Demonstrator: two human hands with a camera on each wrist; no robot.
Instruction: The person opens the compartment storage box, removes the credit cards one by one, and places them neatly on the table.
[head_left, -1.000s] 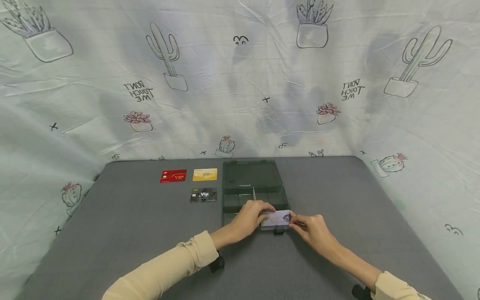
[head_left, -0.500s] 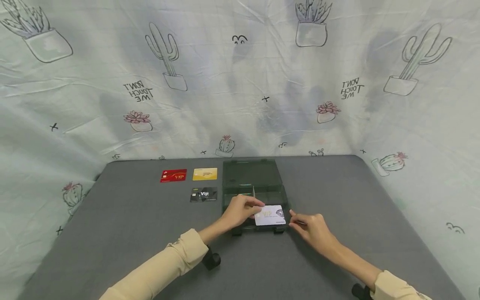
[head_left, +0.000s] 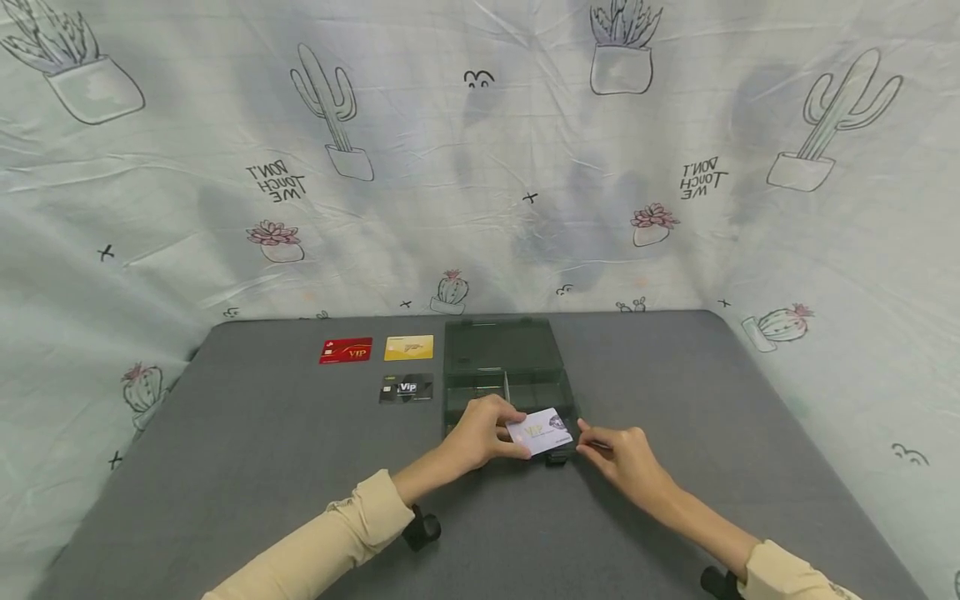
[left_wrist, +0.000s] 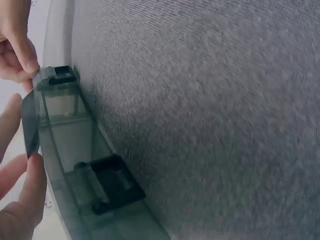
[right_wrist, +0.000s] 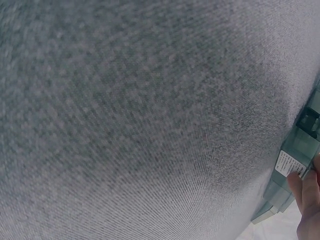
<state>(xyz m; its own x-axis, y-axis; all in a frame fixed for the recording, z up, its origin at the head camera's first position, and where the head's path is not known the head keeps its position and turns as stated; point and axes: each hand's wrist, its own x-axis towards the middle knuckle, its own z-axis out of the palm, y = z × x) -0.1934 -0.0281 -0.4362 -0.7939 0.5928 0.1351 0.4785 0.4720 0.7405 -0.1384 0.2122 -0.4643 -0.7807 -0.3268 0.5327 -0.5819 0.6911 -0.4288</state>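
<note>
My left hand point(head_left: 480, 433) pinches a white VIP card point(head_left: 540, 431) between thumb and fingers, slightly turned, above the front part of a dark green translucent box point(head_left: 504, 347). In the left wrist view the card point(left_wrist: 31, 122) appears nearly edge-on, close over the box's rim. The box stands with its lid laid back, and a divider splits its rear section. At the box's right front corner, my right hand point(head_left: 630, 462) grips the wall. In the right wrist view its thumb lies by a white label point(right_wrist: 289, 164) on the outer side. The front compartments are partly hidden.
Left of the box lie a red VIP card point(head_left: 346, 351), a yellow card point(head_left: 408, 348) and a black Vip card point(head_left: 406, 388). A grey cloth-covered table point(head_left: 300, 483) carries everything. Behind it hangs a cactus-print curtain point(head_left: 420, 167). Dark latches point(left_wrist: 111, 184) line the box front.
My left hand has moved left with the white card, drawing it away from the right fingertips. The card has then turned at an angle. My right hand stays at the box's right side.
</note>
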